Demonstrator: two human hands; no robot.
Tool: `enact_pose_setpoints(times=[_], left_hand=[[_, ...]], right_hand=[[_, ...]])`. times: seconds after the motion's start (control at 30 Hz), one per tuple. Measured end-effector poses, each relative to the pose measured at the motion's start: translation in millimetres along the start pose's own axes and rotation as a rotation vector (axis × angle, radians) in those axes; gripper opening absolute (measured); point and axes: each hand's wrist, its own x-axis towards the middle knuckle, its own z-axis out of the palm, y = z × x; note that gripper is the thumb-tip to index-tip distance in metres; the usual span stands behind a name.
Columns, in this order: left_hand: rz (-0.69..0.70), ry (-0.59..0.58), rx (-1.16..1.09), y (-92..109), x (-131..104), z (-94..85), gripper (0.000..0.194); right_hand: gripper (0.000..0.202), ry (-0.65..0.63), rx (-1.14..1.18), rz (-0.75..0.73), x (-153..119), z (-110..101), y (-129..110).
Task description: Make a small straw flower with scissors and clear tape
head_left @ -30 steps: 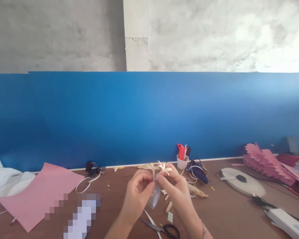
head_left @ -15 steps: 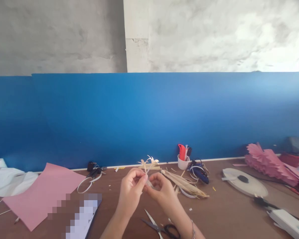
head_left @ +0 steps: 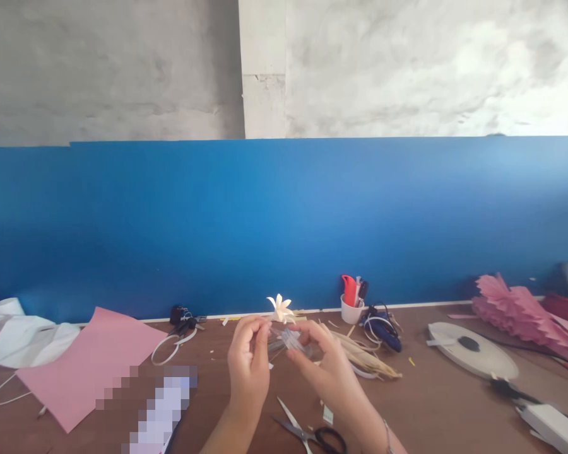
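Note:
My left hand (head_left: 248, 356) is closed in a pinch at the base of a small cream flower (head_left: 281, 308) with pointed petals, which stands upright above the fingertips. My right hand (head_left: 324, 356), thumb and fingers curved inward, grips a clear, glossy roll of tape (head_left: 294, 340), partly hidden by the fingers. The tape lies just right of the flower's base, between the two hands. Below them on the table rest scissors (head_left: 299, 430) with dark handles, blades apart.
Behind the right hand lies a bundle of dried straw-coloured husk (head_left: 373, 360). A white cup (head_left: 351, 311) holds pens and a red tool. Pink paper (head_left: 92, 362) spreads at left. An oval white piece (head_left: 492, 353), pink pleated paper (head_left: 525, 312) and a white power strip (head_left: 556, 425) lie right.
My hands have drawn apart, the right one moving right with the clear tape. The flower has turned, so its petals now face me more. The view has shifted slightly left.

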Motion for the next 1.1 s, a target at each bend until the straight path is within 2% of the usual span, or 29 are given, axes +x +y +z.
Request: enact_pose_setpoints(times=[0.13,0.33,0.5,0.6,0.8,0.93,1.1], left_hand=[[-0.055,0.026,-0.036,-3.7,-1.9,1.5,0.022],[-0.412,-0.095,-0.305,-4.4,-0.3,4.2,0.030],[-0.586,-0.154,-0.493,-1.7,3.6,4.0,0.025],[-0.606,-0.179,-0.502,-1.1,3.5,4.8,0.022],[-0.537,-0.081,-0.361,-5.2,-0.3,9.1,0.025],[-0.523,-0.070,-0.315,-7.3,-1.2,9.7,0.025],[-0.364,-0.092,-0.263,-7.9,-3.3,9.3,0.024]], right_hand=[[0.030,-0.113,-0.178,-0.044,-1.0,-1.0,-2.5],[0.043,-0.079,-0.262,-0.020,1.1,-2.8,-1.3],[0.028,-0.036,-0.342,-0.016,3.4,-2.1,-4.5],[0.017,-0.015,-0.371,-0.033,4.4,-0.4,-3.8],[0.014,0.009,-0.425,-0.089,5.1,2.2,2.4],[0.014,0.042,-0.382,-0.084,4.9,3.9,3.1],[0.012,0.101,-0.277,-0.079,4.4,6.1,3.3]])
